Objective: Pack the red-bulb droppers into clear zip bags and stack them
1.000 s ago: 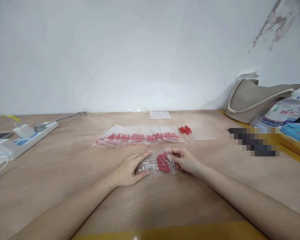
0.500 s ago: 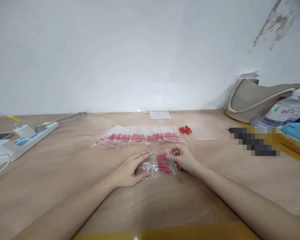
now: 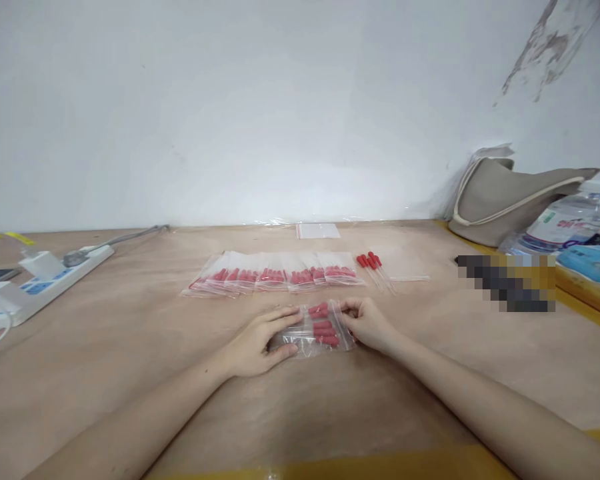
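A clear zip-lock bag [image 3: 300, 348] lies flat on the table before me. Inside it are several droppers with red rubber bulbs [image 3: 325, 327], their bulbs towards the right, zipped end. My left hand [image 3: 260, 340] rests on the bag's left end, fingers and thumb stretched apart. At the opposite end, my right hand [image 3: 367, 323] pinches the zip edge between thumb and fingers. Beyond my hands runs an overlapping row of filled zip-lock bags [image 3: 273, 272], each with red bulbs showing. Several loose droppers [image 3: 373, 263] lie to the right of that row.
A flat clear bag [image 3: 407, 267] lies beside the loose droppers, and a small white bag [image 3: 318, 231] lies near the wall. At left is a power strip [image 3: 55, 285] with plugs. A grey-brown hat [image 3: 510, 200], a plastic bottle [image 3: 565, 220] and a blue packet [image 3: 590, 267] are at right.
My right hand's fingers have closed lower along the zip edge, and the bag's right end looks flatter. My left hand stays on the bag. The whole view has shifted slightly.
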`<move>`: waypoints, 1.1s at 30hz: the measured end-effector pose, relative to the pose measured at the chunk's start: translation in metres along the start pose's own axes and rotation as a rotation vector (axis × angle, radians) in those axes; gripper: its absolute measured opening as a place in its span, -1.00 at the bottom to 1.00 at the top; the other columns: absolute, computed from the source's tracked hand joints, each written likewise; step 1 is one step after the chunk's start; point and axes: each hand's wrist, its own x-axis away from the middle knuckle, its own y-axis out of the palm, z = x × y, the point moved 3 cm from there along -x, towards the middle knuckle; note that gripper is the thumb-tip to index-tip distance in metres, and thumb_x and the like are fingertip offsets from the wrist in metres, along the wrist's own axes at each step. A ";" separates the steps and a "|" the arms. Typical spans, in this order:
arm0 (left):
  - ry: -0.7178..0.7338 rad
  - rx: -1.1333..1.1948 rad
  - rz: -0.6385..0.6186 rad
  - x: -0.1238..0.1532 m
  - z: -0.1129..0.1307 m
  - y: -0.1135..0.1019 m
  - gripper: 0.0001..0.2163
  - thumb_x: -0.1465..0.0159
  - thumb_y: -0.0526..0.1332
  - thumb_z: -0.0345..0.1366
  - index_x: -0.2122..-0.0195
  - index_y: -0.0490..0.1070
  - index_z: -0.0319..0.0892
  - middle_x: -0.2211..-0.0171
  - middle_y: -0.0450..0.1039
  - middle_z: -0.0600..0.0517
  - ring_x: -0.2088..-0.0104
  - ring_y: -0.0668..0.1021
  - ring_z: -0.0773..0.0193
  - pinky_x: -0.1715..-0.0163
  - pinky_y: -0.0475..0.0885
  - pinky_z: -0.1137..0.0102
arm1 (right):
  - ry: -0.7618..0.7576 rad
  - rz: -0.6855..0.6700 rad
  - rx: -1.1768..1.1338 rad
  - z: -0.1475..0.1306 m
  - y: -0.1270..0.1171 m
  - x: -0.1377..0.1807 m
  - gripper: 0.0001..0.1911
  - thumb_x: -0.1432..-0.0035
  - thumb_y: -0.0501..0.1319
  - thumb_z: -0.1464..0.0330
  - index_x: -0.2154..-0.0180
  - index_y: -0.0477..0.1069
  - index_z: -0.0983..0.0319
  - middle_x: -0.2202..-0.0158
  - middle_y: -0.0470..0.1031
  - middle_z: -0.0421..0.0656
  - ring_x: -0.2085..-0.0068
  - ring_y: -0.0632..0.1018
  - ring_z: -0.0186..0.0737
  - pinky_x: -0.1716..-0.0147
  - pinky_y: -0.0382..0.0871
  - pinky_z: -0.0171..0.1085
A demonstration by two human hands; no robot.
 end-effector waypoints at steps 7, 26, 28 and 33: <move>0.004 0.006 0.037 0.000 -0.002 0.000 -0.52 -0.23 0.13 -0.17 -0.16 0.11 -0.10 -0.12 0.21 -0.05 -0.11 0.29 0.11 -0.09 0.22 0.17 | 0.075 -0.058 -0.039 -0.005 -0.001 0.003 -0.94 0.10 0.17 0.52 0.53 0.31 0.28 0.72 0.31 -0.34 0.71 0.29 -0.50 0.72 0.16 -0.49; 0.013 -0.038 0.015 0.000 -0.002 0.001 -0.53 -0.24 0.11 -0.17 -0.17 0.09 -0.07 -0.16 0.15 -0.03 -0.14 0.25 0.14 -0.10 0.21 0.17 | 0.079 0.060 -0.082 -0.007 -0.010 0.002 -0.83 -0.11 0.10 0.30 0.32 0.33 0.28 0.65 0.29 -0.34 0.73 0.27 -0.51 0.78 0.17 -0.49; 0.017 -0.042 0.006 0.000 -0.001 0.000 -0.53 -0.25 0.10 -0.17 -0.18 0.08 -0.07 -0.16 0.14 -0.03 -0.14 0.25 0.15 -0.10 0.21 0.17 | 0.081 0.094 -0.075 -0.008 -0.011 0.003 -0.75 -0.11 0.09 0.20 0.28 0.29 0.26 0.61 0.32 -0.33 0.74 0.27 -0.50 0.81 0.14 -0.48; 0.021 -0.058 0.019 0.000 0.003 -0.002 -0.50 -0.25 0.09 -0.16 -0.20 0.03 -0.07 -0.22 0.01 -0.03 -0.19 0.14 0.11 -0.13 0.15 0.16 | 0.060 -0.155 -0.030 -0.014 0.001 0.007 -0.70 0.08 0.28 0.21 0.37 0.36 0.30 0.66 0.32 -0.32 0.70 0.26 -0.51 0.75 0.10 -0.48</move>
